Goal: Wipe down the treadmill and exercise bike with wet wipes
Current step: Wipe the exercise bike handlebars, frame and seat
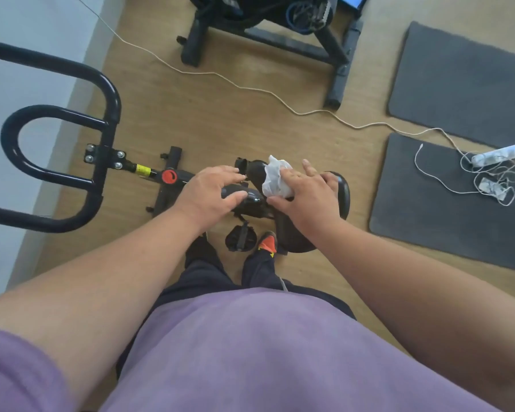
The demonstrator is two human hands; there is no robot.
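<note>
I press the wet wipe [275, 180] flat under my spread right hand [305, 194]; my left hand [211, 193], fingers relaxed, steadies the exercise bike [252, 200]; I'd wipe slowly, overlapping.

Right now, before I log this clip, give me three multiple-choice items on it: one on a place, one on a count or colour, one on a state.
1. Where is the wet wipe?
A. on a grey mat
B. under the right hand on the exercise bike
C. hanging on the handlebar

2. How many grey floor mats show?
A. one
B. two
C. four

3. How does the left hand lie?
A. fingers spread, resting on the bike
B. clenched round the wipe
C. holding the power strip

Key: 1 B, the white wipe sits under the right fingers on the black body. 2 B, two dark mats lie at the right. 3 A, its fingers are straight and no wipe is in it.
</note>
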